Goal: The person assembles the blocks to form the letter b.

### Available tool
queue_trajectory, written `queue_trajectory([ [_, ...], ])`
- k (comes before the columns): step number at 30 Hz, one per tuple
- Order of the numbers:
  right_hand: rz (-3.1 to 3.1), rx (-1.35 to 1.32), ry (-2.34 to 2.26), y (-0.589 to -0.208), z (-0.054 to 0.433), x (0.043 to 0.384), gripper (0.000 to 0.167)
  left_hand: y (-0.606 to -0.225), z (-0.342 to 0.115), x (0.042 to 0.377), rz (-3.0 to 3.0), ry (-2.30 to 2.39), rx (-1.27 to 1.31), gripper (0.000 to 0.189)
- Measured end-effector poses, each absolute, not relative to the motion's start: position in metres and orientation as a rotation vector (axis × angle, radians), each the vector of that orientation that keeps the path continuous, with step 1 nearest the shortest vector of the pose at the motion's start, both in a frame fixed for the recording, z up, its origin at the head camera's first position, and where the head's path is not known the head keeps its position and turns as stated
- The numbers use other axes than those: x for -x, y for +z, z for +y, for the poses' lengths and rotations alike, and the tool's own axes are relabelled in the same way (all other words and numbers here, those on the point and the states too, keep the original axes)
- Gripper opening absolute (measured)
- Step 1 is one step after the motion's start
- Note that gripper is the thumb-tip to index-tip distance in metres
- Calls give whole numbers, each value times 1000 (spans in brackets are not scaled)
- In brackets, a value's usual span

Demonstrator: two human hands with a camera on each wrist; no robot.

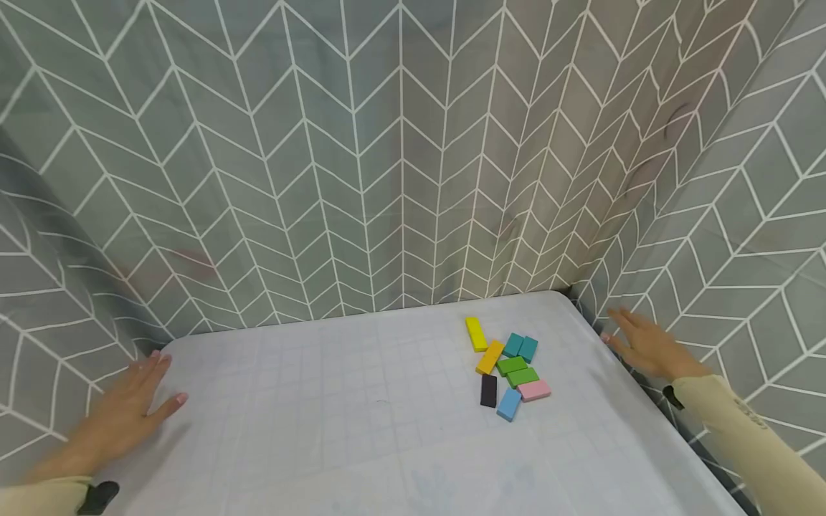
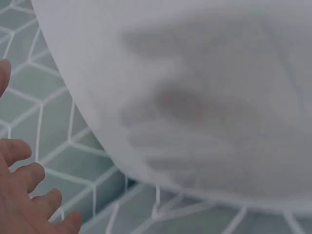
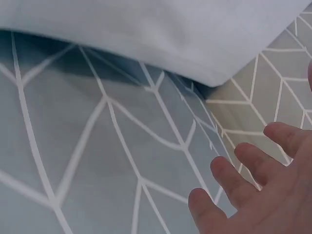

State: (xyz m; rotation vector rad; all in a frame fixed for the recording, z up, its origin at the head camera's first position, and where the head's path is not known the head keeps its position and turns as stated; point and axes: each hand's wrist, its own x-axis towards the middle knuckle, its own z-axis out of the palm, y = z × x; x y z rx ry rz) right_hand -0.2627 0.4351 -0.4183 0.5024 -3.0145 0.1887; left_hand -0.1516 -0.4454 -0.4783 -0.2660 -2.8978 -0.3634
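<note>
My left hand point(image 1: 125, 412) hovers over the table's left edge, fingers extended and thumb apart, holding nothing. Its shadow falls on the white cloth in the left wrist view. Past the right edge of the table, my right hand point(image 1: 648, 347) is held out with spread fingers and nothing in them. To its left lies a loose cluster of coloured blocks: a yellow block point(image 1: 476, 334), an orange block point(image 1: 490, 357), two teal blocks point(image 1: 513, 345), two green blocks point(image 1: 523, 377), a black block point(image 1: 488, 391), a blue block point(image 1: 509, 405) and a pink block point(image 1: 534, 390). Neither hand touches them.
A white cloth point(image 1: 290, 401) with a faint grid covers the table, whose far corners are rounded. Grey curtains point(image 1: 361, 158) with white zigzag lines hang behind it and on both sides, close to the hands.
</note>
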Motion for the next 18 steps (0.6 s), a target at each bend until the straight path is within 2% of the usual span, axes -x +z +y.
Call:
queue_trajectory([
  [7, -3013, -497, 293, -442, 416, 257, 67, -491, -388, 153, -2952, -435, 280, 81],
  [14, -2965, -580, 411, -476, 374, 241, 64, -514, -286, 148, -2979, -700, 359, 75],
  [18, -2934, -629, 443, -483, 342, 228, 63, -522, -224, 149, -2969, -837, 482, 72],
])
